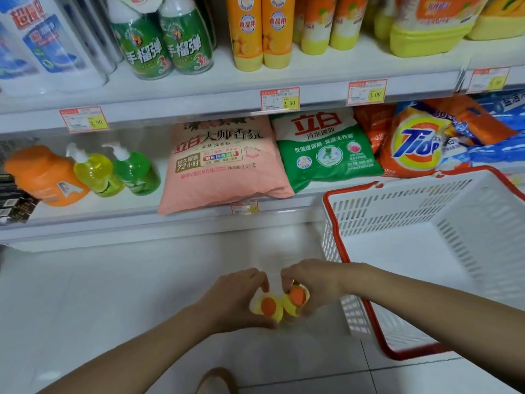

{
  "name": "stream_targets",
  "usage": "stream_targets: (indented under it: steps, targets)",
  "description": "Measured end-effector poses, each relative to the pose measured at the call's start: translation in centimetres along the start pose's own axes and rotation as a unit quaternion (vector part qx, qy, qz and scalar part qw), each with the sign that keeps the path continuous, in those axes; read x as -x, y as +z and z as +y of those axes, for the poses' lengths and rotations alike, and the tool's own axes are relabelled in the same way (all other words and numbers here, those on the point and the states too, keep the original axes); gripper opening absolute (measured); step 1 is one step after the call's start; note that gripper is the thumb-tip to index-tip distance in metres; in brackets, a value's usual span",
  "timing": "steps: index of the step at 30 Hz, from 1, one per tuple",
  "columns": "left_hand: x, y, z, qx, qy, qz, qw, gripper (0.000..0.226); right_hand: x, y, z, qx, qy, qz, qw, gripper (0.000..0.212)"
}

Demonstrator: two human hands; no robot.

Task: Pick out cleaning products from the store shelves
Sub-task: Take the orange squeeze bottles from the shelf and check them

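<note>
Low in the head view, my left hand grips a yellow bottle with an orange cap, seen from its top. My right hand grips a second, matching yellow bottle right beside it. The two bottles touch side by side above the floor, just left of a white shopping basket with a red rim. The bottles' bodies are hidden under my hands. Matching orange-and-yellow bottles stand on the upper shelf.
The lower shelf holds an orange jug, yellow and green pump bottles, a pink powder bag, a green bag and a Tide bag. Green bottles stand on the upper shelf. White tiled floor lies below.
</note>
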State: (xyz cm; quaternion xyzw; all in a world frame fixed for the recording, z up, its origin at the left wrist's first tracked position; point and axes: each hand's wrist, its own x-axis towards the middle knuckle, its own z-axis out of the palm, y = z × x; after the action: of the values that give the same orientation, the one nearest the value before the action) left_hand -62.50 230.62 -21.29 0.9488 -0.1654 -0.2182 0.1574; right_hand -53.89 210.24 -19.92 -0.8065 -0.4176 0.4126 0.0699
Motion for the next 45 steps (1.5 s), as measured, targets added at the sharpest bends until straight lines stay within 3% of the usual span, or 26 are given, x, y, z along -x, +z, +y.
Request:
stream_targets:
  steps: [2, 5, 6, 8, 10, 12, 14, 16, 23, 29, 34, 37, 39, 40, 42, 45]
  targets:
    - [-0.7, -2.6, -0.4, 0.013, 0.015, 0.07, 0.997, 0.056, 0.8, -2.1, -0.1, -0.03, -0.006, -0.009, 0.999, 0.065]
    - [-2.9, -8.4, -0.8, 0.021, 0.062, 0.298, 0.952, 0.037, 2.7, -7.6, -0.3, -0.145, -0.054, 0.153, 0.976, 0.047]
    - [-3.9, -10.7, -0.7, 0.015, 0.069, 0.371, 0.926, 0.033, 3.4, -9.8, -0.2, -0.196, -0.076, 0.24, 0.948, 0.035]
    - [-5.9, -15.2, -0.4, 0.001, 0.073, 0.475, 0.877, 0.035, 4.5, -14.1, 0.3, -0.287, -0.102, 0.415, 0.857, 0.017]
    - [-7.9, -19.1, 0.2, -0.04, 0.066, 0.506, 0.859, 0.045, 5.0, -18.3, 1.6, -0.339, -0.102, 0.556, 0.752, 0.014]
    - [-9.7, -21.5, 0.6, -0.085, 0.052, 0.493, 0.864, 0.057, 5.0, -22.5, 3.3, -0.337, -0.073, 0.657, 0.67, 0.023]
    - [-11.4, -22.7, 0.7, -0.105, 0.028, 0.454, 0.884, 0.07, 4.6, -26.4, 5.3, -0.333, -0.026, 0.712, 0.617, 0.038]
    - [-13.1, -22.8, 0.3, -0.133, -0.01, 0.408, 0.903, 0.078, 4.2, -29.7, 7.3, -0.339, 0.022, 0.731, 0.591, 0.048]
    - [-14.8, -21.6, -0.8, -0.16, -0.015, 0.418, 0.894, 0.088, 1.9, -35.8, 11.5, -0.326, 0.079, 0.698, 0.633, 0.068]
    - [-14.6, -21.7, -0.7, -0.145, -0.015, 0.41, 0.9, 0.089, 3.1, -34.4, 11.5, -0.217, 0.136, 0.732, 0.631, 0.054]
    - [-14.2, -22.0, -0.5, -0.113, -0.008, 0.412, 0.904, 0.079, 6.1, -31.2, 9.1, -0.276, 0.081, 0.737, 0.611, 0.036]
    - [-13.2, -22.0, 1.5, 0.005, 0.038, 0.451, 0.892, 0.054, 8.6, -28.6, 7.1, -0.35, 0.006, 0.695, 0.629, 0.029]
    - [-12.5, -22.0, 3.8, 0.131, 0.077, 0.463, 0.873, 0.042, 10.1, -26.1, 5.9, -0.361, -0.027, 0.652, 0.666, 0.027]
    - [-12.0, -22.0, 5.2, 0.226, 0.094, 0.434, 0.867, 0.042, 10.7, -24.8, 5.3, -0.365, -0.045, 0.628, 0.686, 0.026]
    - [-11.2, -22.3, 7.8, 0.437, 0.123, 0.295, 0.841, 0.044, 11.4, -21.9, 4.2, -0.385, -0.087, 0.584, 0.71, 0.029]
    - [-11.0, -21.2, 9.8, 0.551, 0.148, 0.139, 0.809, 0.037, 11.9, -18.0, 3.4, -0.406, -0.111, 0.548, 0.723, 0.038]
